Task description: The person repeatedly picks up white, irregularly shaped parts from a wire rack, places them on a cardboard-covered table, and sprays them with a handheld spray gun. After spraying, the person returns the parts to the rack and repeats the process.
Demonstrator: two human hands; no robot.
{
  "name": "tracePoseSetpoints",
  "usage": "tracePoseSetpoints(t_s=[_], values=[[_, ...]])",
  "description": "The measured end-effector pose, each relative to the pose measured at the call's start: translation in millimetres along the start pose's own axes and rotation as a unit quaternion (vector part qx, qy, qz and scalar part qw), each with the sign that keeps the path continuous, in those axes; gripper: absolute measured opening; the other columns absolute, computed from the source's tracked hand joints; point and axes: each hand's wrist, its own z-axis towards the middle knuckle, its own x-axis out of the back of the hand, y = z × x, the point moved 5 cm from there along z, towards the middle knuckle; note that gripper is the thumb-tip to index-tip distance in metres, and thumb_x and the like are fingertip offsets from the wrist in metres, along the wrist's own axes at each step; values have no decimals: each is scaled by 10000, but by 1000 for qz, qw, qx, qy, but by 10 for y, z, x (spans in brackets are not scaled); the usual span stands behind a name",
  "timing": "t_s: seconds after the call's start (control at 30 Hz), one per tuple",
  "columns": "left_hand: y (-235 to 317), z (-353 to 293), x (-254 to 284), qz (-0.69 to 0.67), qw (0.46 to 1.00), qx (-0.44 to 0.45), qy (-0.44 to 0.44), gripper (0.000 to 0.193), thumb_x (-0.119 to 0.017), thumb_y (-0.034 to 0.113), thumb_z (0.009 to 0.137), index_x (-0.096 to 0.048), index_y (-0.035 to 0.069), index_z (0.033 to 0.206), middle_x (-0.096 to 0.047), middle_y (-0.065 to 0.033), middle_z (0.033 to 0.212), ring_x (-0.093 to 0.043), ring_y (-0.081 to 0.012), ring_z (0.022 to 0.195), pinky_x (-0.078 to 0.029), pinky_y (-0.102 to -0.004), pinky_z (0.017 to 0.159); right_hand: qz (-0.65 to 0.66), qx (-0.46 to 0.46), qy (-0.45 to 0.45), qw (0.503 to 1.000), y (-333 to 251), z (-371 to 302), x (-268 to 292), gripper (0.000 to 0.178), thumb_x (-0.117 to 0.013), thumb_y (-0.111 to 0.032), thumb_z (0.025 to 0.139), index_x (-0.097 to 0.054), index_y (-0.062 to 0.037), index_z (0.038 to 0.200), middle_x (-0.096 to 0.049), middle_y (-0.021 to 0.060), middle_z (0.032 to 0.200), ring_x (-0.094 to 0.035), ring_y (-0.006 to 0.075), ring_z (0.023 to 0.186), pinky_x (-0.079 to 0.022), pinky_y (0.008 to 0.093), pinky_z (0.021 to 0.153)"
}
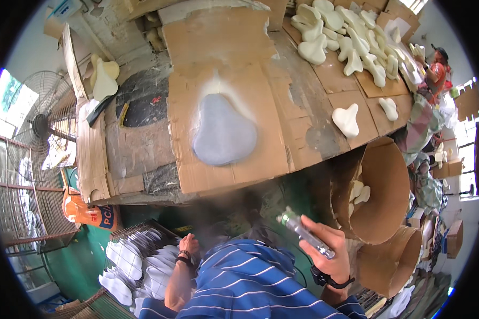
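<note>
Spray gun [306, 234]: one, metal, gripped in the right hand [330, 250], fingers wrapped around its body, nozzle aimed up toward the tabletop [303, 106]. A haze of spray hangs between the nozzle and the tabletop's near edge. One grey pear-shaped piece [224, 130] lies flat on a cardboard sheet [218, 48], ringed by pale overspray. To its right, two cream pieces [346, 120] lie apart from each other on more cardboard; farther back a heap [351, 37] of the same cream shapes is too crowded to count. Two more cream shapes [105, 77] sit at the tabletop's left end. The left hand [189, 246] reaches down to a wire rack [130, 239] stacked with pale grey pieces; whether it grips one I cannot tell. Two cardboard drums [380, 186] lie on their sides at the right, the nearer holding a few cream pieces. One fan [42, 125] stands at left. Another person [436, 72] works at the far right.
</note>
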Motion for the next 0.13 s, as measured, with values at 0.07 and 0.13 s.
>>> tracePoseSetpoints(t_s=[0.07,0.13], values=[[212,-24,-109,70,996,-55,25,467,-591,470,970,-654,58,1179,-718,-179,978,-706,-310,791,-594,-491,636,-6,-11,38,999,44,-14,-1,549,-765,48,788,-651,-16,1321,-721,178,946,-710,278,793,-542,328,737],[466,18,-223,52,995,-88,-2,454,-626,486,954,-658,97,1186,-713,-194,984,-705,-342,777,-612,-526,682,1,-32,34,999,137,-73,84,542,-762,42,795,-657,-29,1322,-721,180,944,-710,279,803,-540,328,743]])
